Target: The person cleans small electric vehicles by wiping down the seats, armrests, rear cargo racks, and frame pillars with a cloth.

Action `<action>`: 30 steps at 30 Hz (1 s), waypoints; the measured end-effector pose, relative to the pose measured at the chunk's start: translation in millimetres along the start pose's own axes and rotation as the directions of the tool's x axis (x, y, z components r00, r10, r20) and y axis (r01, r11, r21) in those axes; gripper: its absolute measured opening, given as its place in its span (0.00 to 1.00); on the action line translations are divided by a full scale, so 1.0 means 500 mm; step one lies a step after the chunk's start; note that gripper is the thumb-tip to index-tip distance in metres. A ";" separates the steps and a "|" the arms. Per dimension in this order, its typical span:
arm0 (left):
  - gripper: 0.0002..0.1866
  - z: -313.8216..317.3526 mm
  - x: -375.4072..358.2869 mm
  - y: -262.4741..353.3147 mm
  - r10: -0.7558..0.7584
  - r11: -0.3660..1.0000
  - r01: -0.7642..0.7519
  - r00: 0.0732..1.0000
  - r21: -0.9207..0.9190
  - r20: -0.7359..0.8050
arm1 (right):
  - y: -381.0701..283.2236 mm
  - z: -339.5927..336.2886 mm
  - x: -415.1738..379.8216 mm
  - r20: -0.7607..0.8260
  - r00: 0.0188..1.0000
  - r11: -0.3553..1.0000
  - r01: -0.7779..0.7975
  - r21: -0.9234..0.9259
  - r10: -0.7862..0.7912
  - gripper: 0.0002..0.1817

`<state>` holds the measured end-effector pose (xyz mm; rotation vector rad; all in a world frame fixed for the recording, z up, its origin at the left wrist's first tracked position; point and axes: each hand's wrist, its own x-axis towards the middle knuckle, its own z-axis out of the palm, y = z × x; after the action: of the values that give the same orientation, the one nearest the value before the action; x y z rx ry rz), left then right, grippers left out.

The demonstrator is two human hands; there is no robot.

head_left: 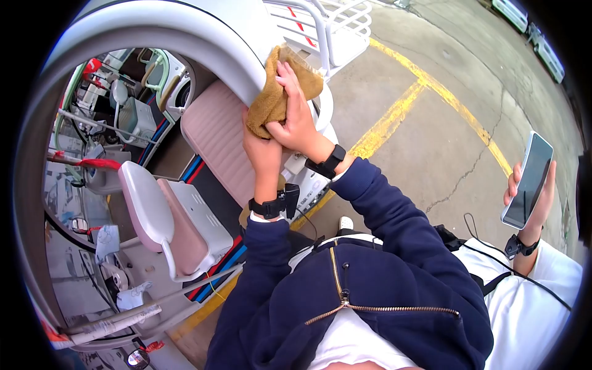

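Note:
A brown towel (269,103) is bunched against the white curved body edge (237,46) of an open-sided vehicle. My right hand (300,120) lies over the towel, its fingers stretched along it and its thumb pressing the lower part. Just below and to the left, my left hand (261,150) grips the towel's lower end. Most of the left fingers are hidden behind the cloth and the right hand. Both wrists wear black bands.
Inside the vehicle are a pink bench seat (216,139) and a grey-and-pink seat (148,203). A white metal rack (345,37) juts out at the top. At right, another person's hand (539,203) holds a phone (529,179). Yellow lines (394,120) mark the concrete.

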<state>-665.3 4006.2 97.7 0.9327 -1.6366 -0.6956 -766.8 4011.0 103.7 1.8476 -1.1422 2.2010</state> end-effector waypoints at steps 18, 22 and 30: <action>0.24 0.040 -0.159 -0.257 -0.252 0.958 0.202 0.932 0.204 0.262 | 0.068 -0.021 -0.265 0.103 0.967 0.919 -0.183 -0.349 0.232 0.40; 0.26 0.042 -0.166 -0.274 -0.183 0.982 0.160 0.939 0.103 0.292 | 0.060 -0.053 -0.269 0.157 0.939 0.901 -0.232 -0.367 0.306 0.37; 0.28 -0.003 -0.260 -0.301 -0.202 0.919 0.035 0.897 0.392 0.394 | 0.025 -0.186 -0.422 0.302 0.597 0.612 -0.425 -0.667 0.743 0.20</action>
<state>-614.7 4038.7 -91.8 1.2286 -2.1714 -0.7185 -790.0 4139.0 -86.9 2.0422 -2.5443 1.1951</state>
